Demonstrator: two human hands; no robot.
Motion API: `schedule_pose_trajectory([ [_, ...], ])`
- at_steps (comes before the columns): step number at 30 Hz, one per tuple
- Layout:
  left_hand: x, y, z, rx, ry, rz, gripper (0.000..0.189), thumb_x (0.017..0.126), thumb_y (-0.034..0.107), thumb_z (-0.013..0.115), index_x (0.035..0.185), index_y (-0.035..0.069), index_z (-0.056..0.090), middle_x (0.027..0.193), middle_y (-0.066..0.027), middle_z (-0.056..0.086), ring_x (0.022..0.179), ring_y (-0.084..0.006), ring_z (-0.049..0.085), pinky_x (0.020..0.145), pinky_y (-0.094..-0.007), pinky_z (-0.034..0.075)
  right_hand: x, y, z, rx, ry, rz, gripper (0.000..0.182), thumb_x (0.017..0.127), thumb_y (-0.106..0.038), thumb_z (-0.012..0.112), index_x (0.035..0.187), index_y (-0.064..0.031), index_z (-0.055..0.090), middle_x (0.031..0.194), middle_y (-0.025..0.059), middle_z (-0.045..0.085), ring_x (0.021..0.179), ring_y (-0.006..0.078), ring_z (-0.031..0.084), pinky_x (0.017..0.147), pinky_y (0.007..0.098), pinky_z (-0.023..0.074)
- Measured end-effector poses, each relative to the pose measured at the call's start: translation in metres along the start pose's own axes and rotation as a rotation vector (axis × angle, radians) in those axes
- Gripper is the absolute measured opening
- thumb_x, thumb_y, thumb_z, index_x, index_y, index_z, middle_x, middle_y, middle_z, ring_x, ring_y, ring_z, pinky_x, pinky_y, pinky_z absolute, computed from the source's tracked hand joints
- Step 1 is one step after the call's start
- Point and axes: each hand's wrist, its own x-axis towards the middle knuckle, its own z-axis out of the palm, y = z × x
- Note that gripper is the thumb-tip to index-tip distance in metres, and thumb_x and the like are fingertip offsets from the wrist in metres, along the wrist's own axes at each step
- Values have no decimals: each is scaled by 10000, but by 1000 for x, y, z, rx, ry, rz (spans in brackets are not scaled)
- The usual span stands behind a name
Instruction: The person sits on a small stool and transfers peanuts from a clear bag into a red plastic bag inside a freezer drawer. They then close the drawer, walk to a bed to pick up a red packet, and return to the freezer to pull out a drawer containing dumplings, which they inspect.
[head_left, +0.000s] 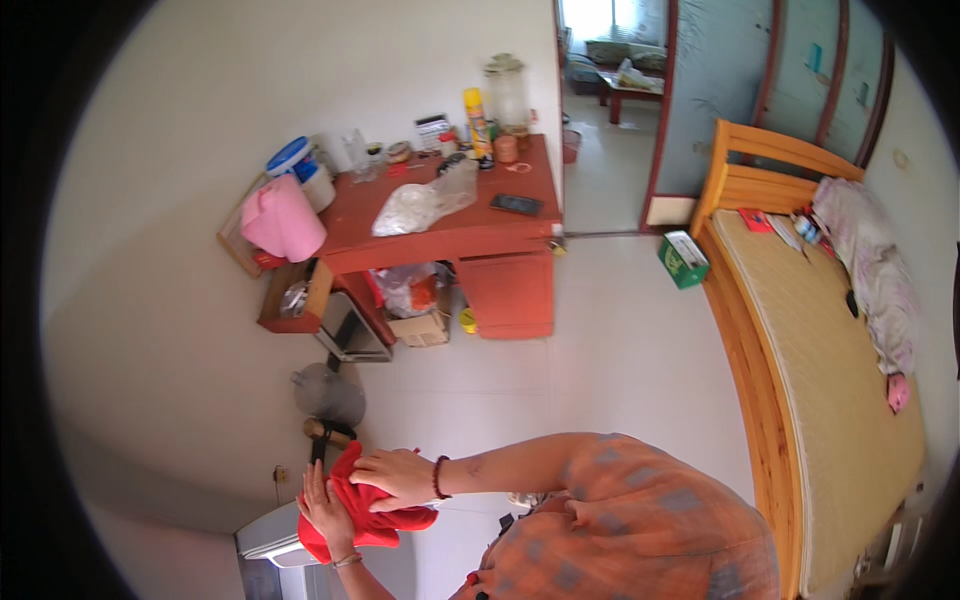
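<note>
A bunched red cloth (367, 517) is between my two hands at the lower left, over the top of a white appliance (281, 529). My left hand (328, 510), with a bangle at the wrist, holds the cloth's near left side, its fingers extended along the fabric. On the other side, my right hand (394, 478), wearing a dark beaded bracelet, grips the upper part with bent fingers. Folds of cloth hang below both hands and hide part of the appliance. Just beyond the cloth is a wooden-headed mallet-like object (330, 433), partly covered.
A large clear water bottle (330, 394) stands by the wall. Ahead is a red desk (506, 292) bearing a plastic bag (424, 202), a phone (516, 204) and a pink container (283, 219). A wooden bed (750, 390) runs along the right, with a green box (683, 259) beside it.
</note>
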Motion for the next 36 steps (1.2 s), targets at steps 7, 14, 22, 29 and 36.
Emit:
schedule_pose_trajectory([
  [7,-16,37,8,-134,51,117,494,995,431,401,1349,105,514,1349,-90,539,1323,-280,404,1127,-467,179,-4,12,11,282,221,130,202,856,-232,631,961,-61,616,947,118,616,935,314,579,794,415,486],
  [14,-8,47,20,131,124,218,360,984,329,451,1132,36,598,1130,-176,615,1102,-371,532,1021,-488,345,-22,17,23,378,404,95,178,940,-177,527,1044,-46,589,951,139,622,915,340,586,787,430,475],
  [22,-7,85,26,17,34,280,282,969,266,468,960,41,637,949,-147,658,944,-347,570,907,-454,403,-64,18,7,435,304,216,295,944,-169,516,1209,-36,516,1027,199,617,922,393,578,787,478,461],
  [29,-21,158,42,-367,20,207,328,991,270,449,945,-16,604,885,-205,633,806,-377,582,772,-418,457,-119,26,-47,527,248,269,345,886,-33,533,1231,-46,520,1127,163,615,1015,345,588,862,411,473],
  [36,-30,291,81,-1127,-298,-1,360,1016,341,455,951,9,580,893,-66,611,775,-142,558,704,-277,493,-212,47,-157,522,441,348,277,871,-95,504,1148,-83,502,1007,161,612,939,346,595,804,410,465],
])
